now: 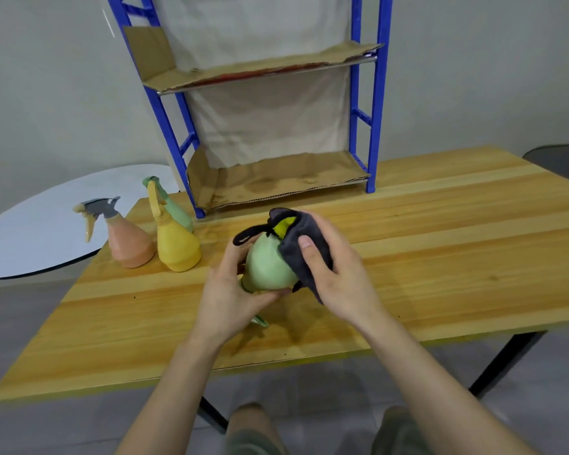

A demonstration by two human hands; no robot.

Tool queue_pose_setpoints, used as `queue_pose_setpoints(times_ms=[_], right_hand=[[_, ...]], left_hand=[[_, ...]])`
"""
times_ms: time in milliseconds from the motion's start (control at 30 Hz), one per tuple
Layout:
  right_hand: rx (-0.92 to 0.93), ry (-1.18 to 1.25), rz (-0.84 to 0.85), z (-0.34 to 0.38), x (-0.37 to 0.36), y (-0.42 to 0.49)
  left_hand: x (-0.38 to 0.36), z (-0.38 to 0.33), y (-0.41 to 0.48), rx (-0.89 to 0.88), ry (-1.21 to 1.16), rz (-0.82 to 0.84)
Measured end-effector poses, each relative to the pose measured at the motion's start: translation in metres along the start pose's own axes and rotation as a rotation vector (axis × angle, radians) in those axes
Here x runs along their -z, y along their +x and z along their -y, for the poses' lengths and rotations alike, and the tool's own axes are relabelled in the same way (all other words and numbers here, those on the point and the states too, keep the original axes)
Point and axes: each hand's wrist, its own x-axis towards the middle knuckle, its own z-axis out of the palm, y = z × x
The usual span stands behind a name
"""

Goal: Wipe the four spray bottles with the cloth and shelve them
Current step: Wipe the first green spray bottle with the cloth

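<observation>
Green bottle: The light green bottle is up in the air over the middle of the table, held in both hands. It is tipped over, with its fat end pointing away and its spray top poking out under the left hand.
Cloth: The dark grey cloth has a bit of yellow showing at the top. It is wrapped over the right side and far end of the green bottle.
Left hand: The left hand has its fingers curled tight round the thin neck end of the green bottle.
Right hand: The right hand grips the cloth and presses it on the bottle, thumb on top.
Other bottles: A pink bottle with a grey top and a yellow bottle stand side by side on the left of the table. A second green bottle stands just behind the yellow one.
Table: The wooden table is long, with black legs.
Shelf: A blue shelf stands at the back of the table. Both its levels are lined with brown cardboard.
Round table: A white round table sits off to the left.
</observation>
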Motion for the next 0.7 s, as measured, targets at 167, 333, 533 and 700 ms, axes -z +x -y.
queue_pose_setpoints(times_ms=[167, 333, 533, 700], right_hand=[[-0.086, 0.020, -0.072, 0.004, -0.003, 0.017], [-0.089, -0.094, -0.051, -0.005, 0.005, 0.011], [-0.066, -0.111, -0.128, 0.003, -0.001, 0.021], [-0.169, -0.418, -0.090, -0.017, 0.030, 0.022]], left_hand=[[0.001, 0.002, -0.003, -0.059, 0.002, -0.003], [0.005, 0.014, 0.001, -0.126, 0.070, -0.008], [-0.006, 0.007, 0.001, -0.088, 0.022, -0.041], [0.011, 0.011, -0.003, -0.064, 0.137, -0.015]])
